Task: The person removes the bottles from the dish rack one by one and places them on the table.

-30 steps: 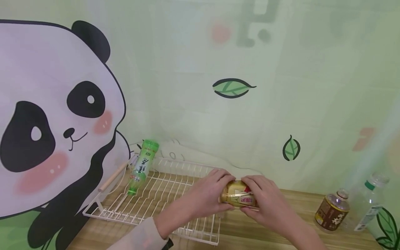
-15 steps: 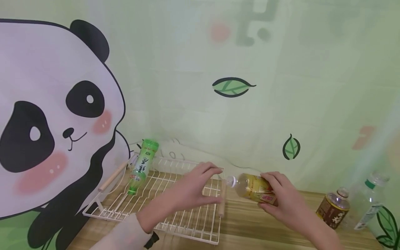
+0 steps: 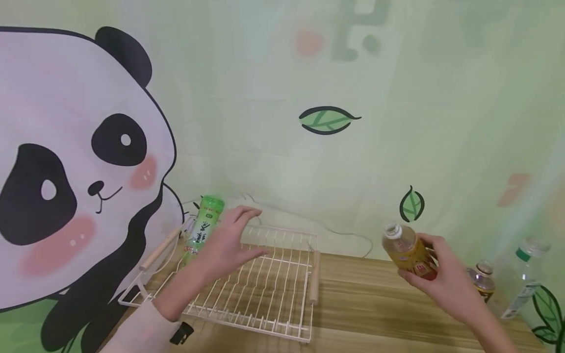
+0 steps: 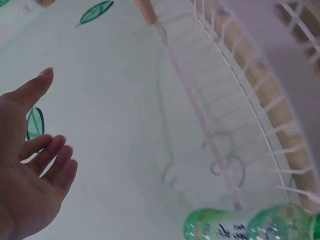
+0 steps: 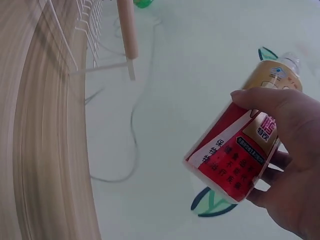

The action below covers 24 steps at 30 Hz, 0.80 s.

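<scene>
My right hand point(image 3: 448, 279) grips a small plastic drink bottle point(image 3: 408, 252) over the right part of the table, its white-ringed neck tilted up and to the left. In the right wrist view the bottle's label point(image 5: 225, 155) is red and yellow, with thumb and fingers around it. Over the left half of a white wire dish rack point(image 3: 247, 326), my left hand point(image 3: 222, 247) is held with thumb and fingers spread apart and nothing between them. A green-labelled bottle point(image 3: 207, 218) lies slanted in the rack, cap down, partly hidden behind the left hand.
Wooden handles point(image 3: 315, 277) stand at both ends of the rack. At the right of the wooden table point(image 3: 353, 309) are a brown-labelled bottle point(image 3: 482, 279), partly behind the right wrist, and a taller clear bottle point(image 3: 521, 282). A green printed curtain point(image 3: 273, 162) hangs behind.
My left hand has let go of the yellow-and-red bottle and moved left over the rack. The right hand has carried the bottle rightward and turned its neck upward.
</scene>
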### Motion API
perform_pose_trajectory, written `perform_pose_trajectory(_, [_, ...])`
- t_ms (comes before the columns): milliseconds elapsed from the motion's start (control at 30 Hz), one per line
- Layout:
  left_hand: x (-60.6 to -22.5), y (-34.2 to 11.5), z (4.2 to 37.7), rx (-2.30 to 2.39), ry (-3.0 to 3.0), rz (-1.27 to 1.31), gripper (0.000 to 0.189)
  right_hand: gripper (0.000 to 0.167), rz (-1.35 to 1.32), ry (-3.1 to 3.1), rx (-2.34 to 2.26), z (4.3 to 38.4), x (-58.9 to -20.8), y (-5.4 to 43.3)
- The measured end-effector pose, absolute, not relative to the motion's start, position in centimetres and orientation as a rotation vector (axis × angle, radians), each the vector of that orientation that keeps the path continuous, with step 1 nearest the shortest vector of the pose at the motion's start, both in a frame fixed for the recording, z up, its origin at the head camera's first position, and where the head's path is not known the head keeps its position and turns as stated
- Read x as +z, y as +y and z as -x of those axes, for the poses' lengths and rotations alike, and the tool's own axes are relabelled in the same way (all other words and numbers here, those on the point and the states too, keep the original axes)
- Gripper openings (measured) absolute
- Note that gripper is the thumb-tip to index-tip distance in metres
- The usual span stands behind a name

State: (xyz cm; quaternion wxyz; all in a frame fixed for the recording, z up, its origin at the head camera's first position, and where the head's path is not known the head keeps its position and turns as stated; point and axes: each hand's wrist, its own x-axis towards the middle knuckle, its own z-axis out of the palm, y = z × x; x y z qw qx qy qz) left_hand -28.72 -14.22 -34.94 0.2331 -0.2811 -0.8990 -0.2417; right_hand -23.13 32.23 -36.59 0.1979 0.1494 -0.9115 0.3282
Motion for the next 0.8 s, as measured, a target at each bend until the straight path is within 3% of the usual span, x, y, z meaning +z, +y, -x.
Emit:
perform_pose_trajectory(433, [-38.1, -20.5, 32.7, -0.997, -2.421, 0.323, 0.091, 0.084, -0.157, -2.504, 1.070, 24.3, -39.5, 35.9])
perform_pose_trajectory(800, [-40.9, -23.7, 33.6, -1.077, -2.452, 0.102, 0.098, 0.090, 0.040, -2.558, 1.089, 25.2, -42.5, 37.3])
